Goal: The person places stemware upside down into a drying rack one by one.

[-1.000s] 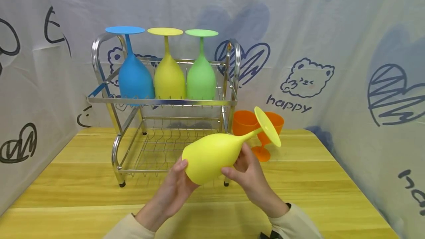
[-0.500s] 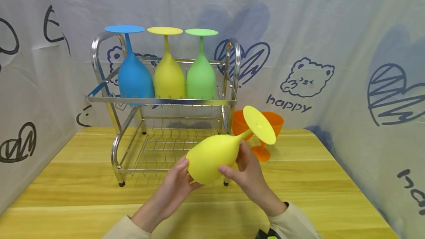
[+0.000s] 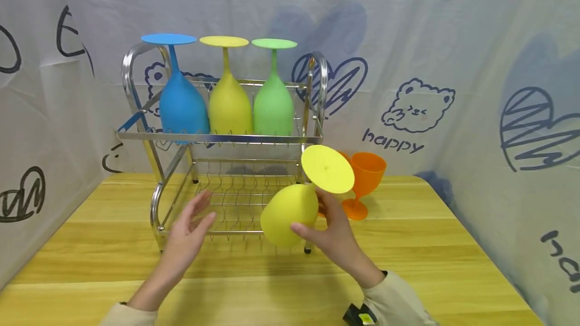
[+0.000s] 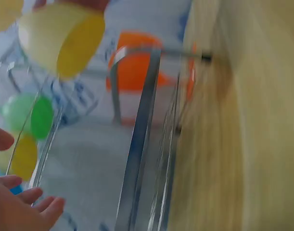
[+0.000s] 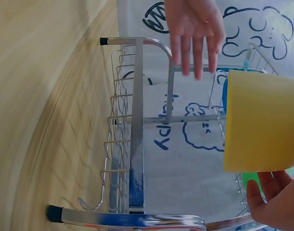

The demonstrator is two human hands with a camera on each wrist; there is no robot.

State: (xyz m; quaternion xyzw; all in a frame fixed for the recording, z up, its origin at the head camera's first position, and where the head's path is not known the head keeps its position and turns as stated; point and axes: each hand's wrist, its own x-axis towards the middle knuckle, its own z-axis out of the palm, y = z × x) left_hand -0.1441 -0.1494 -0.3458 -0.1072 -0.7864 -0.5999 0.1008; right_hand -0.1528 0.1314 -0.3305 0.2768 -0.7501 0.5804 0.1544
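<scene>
Plain yellow goblet [image 3: 289, 218], tilted, foot [image 3: 328, 169] toward 1 o'clock, above bench [image 3: 430, 250] at 4 o'clock of rack [image 3: 222, 138]. Right hand [image 3: 334, 235] grips it, fingers curled; left hand [image 3: 183, 238], at goblet's 9 o'clock, fingers loosely spread.

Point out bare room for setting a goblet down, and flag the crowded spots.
Free: the rack's lower shelf, left of the held yellow goblet; the table, right of the orange goblets. Crowded: the upper shelf, lined with inverted goblets.
</scene>
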